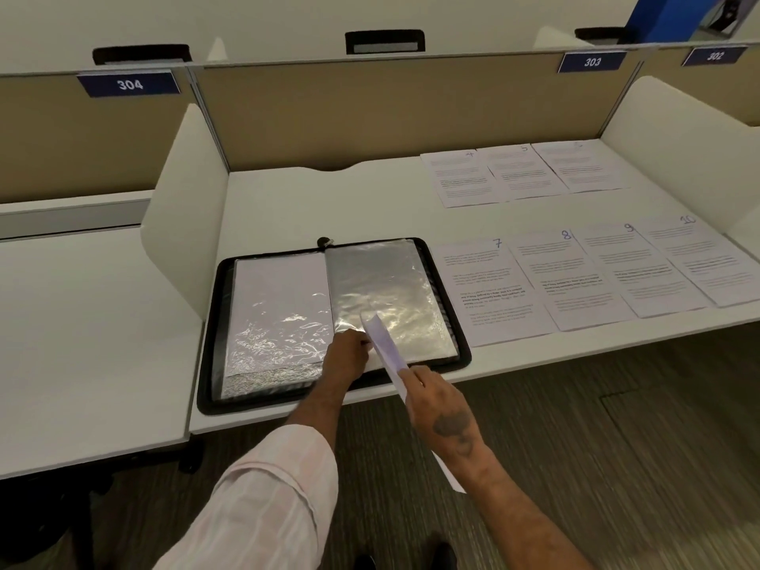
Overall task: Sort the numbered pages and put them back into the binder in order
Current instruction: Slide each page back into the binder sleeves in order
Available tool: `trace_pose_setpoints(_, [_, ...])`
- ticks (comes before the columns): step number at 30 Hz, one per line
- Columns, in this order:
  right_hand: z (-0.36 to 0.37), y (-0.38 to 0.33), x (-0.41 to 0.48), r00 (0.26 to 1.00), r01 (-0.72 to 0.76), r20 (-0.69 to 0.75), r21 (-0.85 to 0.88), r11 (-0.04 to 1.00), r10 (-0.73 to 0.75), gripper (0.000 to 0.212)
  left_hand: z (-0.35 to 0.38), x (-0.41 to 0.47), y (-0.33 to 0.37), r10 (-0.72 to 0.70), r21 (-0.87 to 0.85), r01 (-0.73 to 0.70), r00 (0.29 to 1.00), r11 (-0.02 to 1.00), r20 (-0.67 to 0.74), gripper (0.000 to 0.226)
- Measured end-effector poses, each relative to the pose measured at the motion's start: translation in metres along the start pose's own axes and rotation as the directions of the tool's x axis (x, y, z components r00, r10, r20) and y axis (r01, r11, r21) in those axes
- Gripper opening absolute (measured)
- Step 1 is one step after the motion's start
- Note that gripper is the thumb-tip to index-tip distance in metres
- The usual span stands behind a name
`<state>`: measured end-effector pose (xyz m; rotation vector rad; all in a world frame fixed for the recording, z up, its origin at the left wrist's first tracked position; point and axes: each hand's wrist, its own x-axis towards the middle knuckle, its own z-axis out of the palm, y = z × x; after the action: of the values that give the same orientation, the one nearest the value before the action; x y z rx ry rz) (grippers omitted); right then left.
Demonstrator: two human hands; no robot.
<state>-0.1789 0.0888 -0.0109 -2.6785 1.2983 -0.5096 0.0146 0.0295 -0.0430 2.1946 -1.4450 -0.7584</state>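
A white desk (288, 207) with side screens runs under a tan partition (370, 109). On the desk, at its near edge, a black zip binder (218, 322) lies open, overhanging the edge a little. Its left sleeve (279, 306) holds a white sheet, and its right sleeve (382, 281) is shiny, crinkled plastic with no print that I can see inside. To the right of the binder the numbered pages lie face up in two rows. In the near row are page 7 (493, 290), page 8 (571, 277), page 9 (641, 269) and page 10 (707, 261), their edges overlapping. In the far row are page 4 (462, 178), page 5 (522, 170) and a third page (580, 164) whose number is too faint to read. One more page, the held page (384, 335), is seen almost edge-on, its far end at the near edge of the right sleeve and its number out of sight. The right hand (440, 401) grips it partway along, fingers curled round the paper. The left hand (347, 351), coming out of a pale striped cuff, has its fingers bent onto the near edge of the right sleeve and nips the plastic, which is rucked up there, just beside the paper's tip. Blue labels on the partition read 304 (129, 84), 303 (592, 61) and 302 (714, 55). A small zip pull (325, 241) sits at the binder's far edge.
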Motion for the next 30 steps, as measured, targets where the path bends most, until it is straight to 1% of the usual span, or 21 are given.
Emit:
trace_pose_setpoints(3, [0.004,0.005,-0.013,0.997,0.038,0.066,-0.051,0.998,-0.034,0.033,-0.005,-0.006,0.001,-0.016,0.001,0.016,0.999,1.0,-0.045,0.024])
trace_pose_setpoints(6, [-0.001,0.011,-0.02,0.993,0.061,0.106,-0.133,0.989,-0.047,0.035,-0.007,-0.008,0.0,-0.018,-0.053,0.015,0.998,0.998,-0.061,0.025])
trace_pose_setpoints(10, [-0.005,0.014,-0.023,0.975,0.066,0.22,-0.234,0.97,-0.013,0.034,-0.007,-0.01,0.002,-0.037,-0.111,0.029,0.997,0.993,-0.073,0.018])
trace_pose_setpoints(12, [-0.008,0.015,-0.024,0.975,0.067,0.224,-0.283,0.957,-0.002,0.036,-0.008,-0.013,0.003,-0.026,-0.104,0.016,0.995,0.994,-0.092,0.015])
trace_pose_setpoints(14, [-0.013,0.012,-0.026,0.99,0.018,0.138,-0.263,0.965,0.019,0.038,-0.008,-0.015,0.002,-0.018,-0.073,0.01,0.995,0.997,-0.102,0.013])
trace_pose_setpoints(16, [-0.019,0.011,-0.031,0.997,-0.075,0.016,-0.192,0.978,0.079,0.027,-0.009,-0.013,0.0,-0.015,-0.054,0.01,0.995,0.998,-0.098,0.017])
trace_pose_setpoints(18, [-0.025,0.015,-0.035,0.978,-0.194,-0.109,-0.135,0.972,0.18,0.015,-0.009,-0.01,-0.001,0.01,-0.074,-0.014,0.998,0.997,-0.06,0.024])
trace_pose_setpoints(20, [-0.031,0.021,-0.035,0.939,-0.304,-0.193,-0.078,0.949,0.285,0.017,-0.007,-0.005,-0.002,0.044,-0.088,-0.044,0.999,0.995,0.0,0.026])
trace_pose_setpoints(21, [-0.034,0.024,-0.034,0.924,-0.332,-0.22,-0.055,0.942,0.313,0.02,-0.005,-0.003,-0.003,0.052,-0.085,-0.049,0.998,0.995,0.026,0.026])
trace_pose_setpoints(24, [-0.041,0.03,-0.027,0.897,-0.356,-0.282,-0.006,0.934,0.34,0.022,0.0,0.0,-0.005,0.05,-0.066,-0.044,0.995,0.997,0.088,0.018])
trace_pose_setpoints(26, [-0.042,0.03,-0.02,0.891,-0.342,-0.312,0.016,0.94,0.33,0.021,0.004,-0.001,-0.007,0.052,-0.048,-0.047,0.994,0.998,0.095,0.016])
trace_pose_setpoints(28, [-0.042,0.028,-0.015,0.901,-0.299,-0.319,0.029,0.954,0.293,0.023,0.006,-0.004,-0.008,0.072,0.004,-0.073,0.993,0.997,0.088,0.019])
trace_pose_setpoints(30, [-0.04,0.025,-0.012,0.925,-0.228,-0.301,0.049,0.972,0.232,0.032,0.009,-0.005,-0.009,0.104,0.057,-0.109,0.991,0.992,0.086,0.017])
